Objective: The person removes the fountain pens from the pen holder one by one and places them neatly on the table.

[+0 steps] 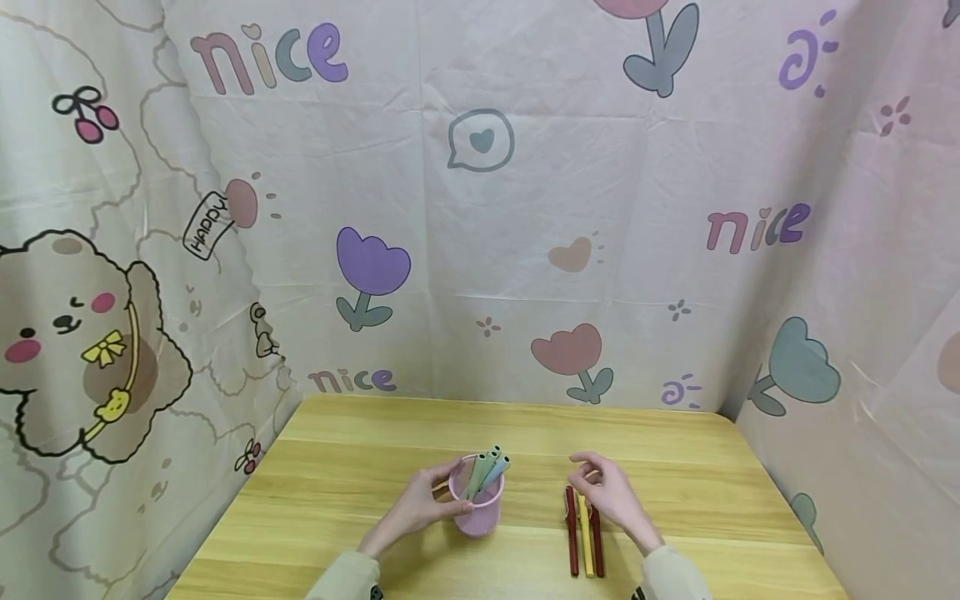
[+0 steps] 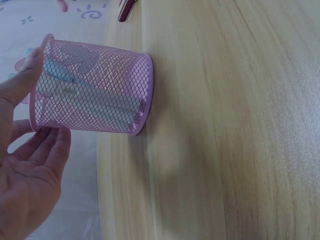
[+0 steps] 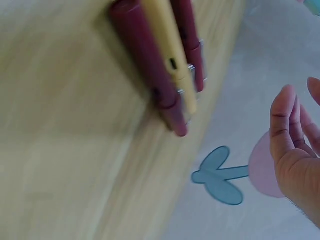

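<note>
A pink mesh pen cup (image 1: 477, 521) stands on the wooden table, holding several pale green and light blue pens (image 1: 495, 473). My left hand (image 1: 420, 502) grips the cup near its rim, thumb on the near side and fingers round the other. Through the mesh in the left wrist view, the pens (image 2: 95, 100) show inside the cup. To the right lie two dark red pens (image 1: 572, 533) with a yellow pen (image 1: 586, 542) between them, side by side. Above their far ends hovers my right hand (image 1: 611, 493), fingers loosely bent, with nothing in it.
The wooden table (image 1: 360, 467) runs back to a printed cloth (image 1: 480, 225) hanging behind it. More of the same cloth hangs along the left and right sides. Table surface lies between the cup and the loose pens.
</note>
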The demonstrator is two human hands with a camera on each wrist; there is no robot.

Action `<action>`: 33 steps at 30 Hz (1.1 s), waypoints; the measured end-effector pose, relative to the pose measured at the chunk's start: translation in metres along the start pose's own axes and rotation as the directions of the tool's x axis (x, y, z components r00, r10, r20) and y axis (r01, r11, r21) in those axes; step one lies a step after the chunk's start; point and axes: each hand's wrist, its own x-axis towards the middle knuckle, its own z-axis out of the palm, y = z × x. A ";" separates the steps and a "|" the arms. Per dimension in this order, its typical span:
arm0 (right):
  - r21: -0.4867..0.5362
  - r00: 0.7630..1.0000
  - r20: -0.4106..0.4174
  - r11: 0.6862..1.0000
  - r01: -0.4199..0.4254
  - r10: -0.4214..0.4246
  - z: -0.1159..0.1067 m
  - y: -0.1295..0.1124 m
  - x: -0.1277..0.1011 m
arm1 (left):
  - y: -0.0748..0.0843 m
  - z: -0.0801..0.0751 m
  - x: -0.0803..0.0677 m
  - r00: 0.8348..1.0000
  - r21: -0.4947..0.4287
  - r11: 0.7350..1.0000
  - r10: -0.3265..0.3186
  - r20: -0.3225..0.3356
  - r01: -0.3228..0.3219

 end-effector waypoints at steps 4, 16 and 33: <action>0.019 0.999 0.013 0.999 0.044 -0.044 0.005 -0.008 0.002 | 0.000 0.000 0.000 1.000 0.005 1.000 -0.002 0.000 0.002; 0.064 0.987 0.082 0.989 0.134 -0.139 0.032 -0.023 0.008 | 0.000 0.000 0.000 1.000 0.012 1.000 0.013 0.008 -0.013; 0.091 0.971 0.139 0.979 0.183 -0.194 0.067 -0.034 0.023 | 0.000 0.001 0.000 1.000 -0.015 1.000 0.014 0.009 -0.014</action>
